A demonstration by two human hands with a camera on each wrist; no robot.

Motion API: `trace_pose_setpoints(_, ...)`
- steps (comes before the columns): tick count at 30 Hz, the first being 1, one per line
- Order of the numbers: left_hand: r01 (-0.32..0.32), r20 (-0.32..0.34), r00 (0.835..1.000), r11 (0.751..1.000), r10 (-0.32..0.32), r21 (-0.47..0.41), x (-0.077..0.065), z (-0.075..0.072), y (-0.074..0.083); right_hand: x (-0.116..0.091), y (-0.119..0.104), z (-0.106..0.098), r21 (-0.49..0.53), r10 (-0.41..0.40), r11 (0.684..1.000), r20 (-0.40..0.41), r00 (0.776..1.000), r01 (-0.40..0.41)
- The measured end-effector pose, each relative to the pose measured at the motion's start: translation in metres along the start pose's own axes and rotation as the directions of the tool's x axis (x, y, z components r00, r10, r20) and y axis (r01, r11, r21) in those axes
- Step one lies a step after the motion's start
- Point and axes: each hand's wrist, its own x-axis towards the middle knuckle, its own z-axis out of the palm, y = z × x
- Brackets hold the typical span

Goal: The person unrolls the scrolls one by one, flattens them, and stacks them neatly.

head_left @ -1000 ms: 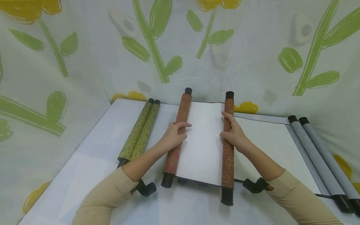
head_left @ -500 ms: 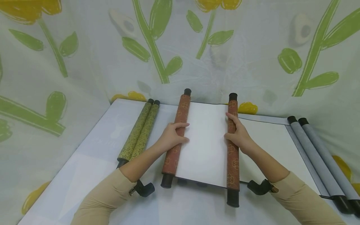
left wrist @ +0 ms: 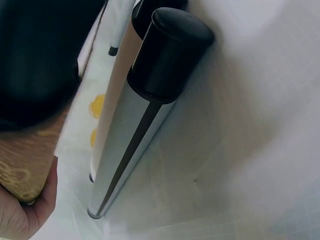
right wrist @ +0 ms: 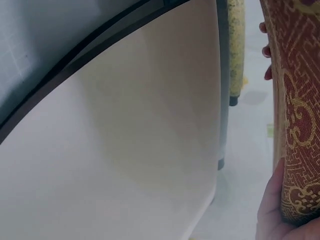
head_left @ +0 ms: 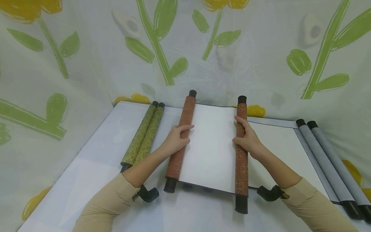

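My left hand [head_left: 175, 140] grips the left roller [head_left: 175, 164] of a scroll, its thumb and index finger reaching toward the sheet. Around the right roller [head_left: 241, 164] my right hand [head_left: 247, 138] is wrapped in the same way. Both rollers are covered in red-brown cloth with gold patterns and have black end caps. Between them the scroll's white sheet [head_left: 213, 145] is partly unrolled and overlaps a wider sheet behind it in the head view. The right wrist view shows the red brocade [right wrist: 300, 115] close up, with fingers at its edge.
A cream sheet [head_left: 284, 151] with grey borders lies open on the table. Two grey rollers [head_left: 327, 161] with black caps lie at the right. Two green patterned rollers [head_left: 146, 135] lie side by side at the left. Flower-printed cloth [head_left: 261, 51] hangs behind.
The right hand and its roller have moved right, mostly in the first half second. The left hand has drifted slightly left, so more white sheet shows between the rollers.
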Motion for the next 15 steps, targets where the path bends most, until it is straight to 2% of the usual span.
trace_pose_setpoints(8,-0.009,-0.001,1.0,0.999,0.009,-0.039,-0.001,0.0,-0.001,-0.002,0.003,-0.005,-0.013,0.021,1.0,-0.005,1.0,-0.021)
trace_pose_setpoints(15,0.026,0.013,1.0,0.995,-0.025,-0.098,-0.001,-0.001,-0.003,-0.002,0.005,-0.012,0.003,-0.01,1.0,0.003,1.0,0.01)
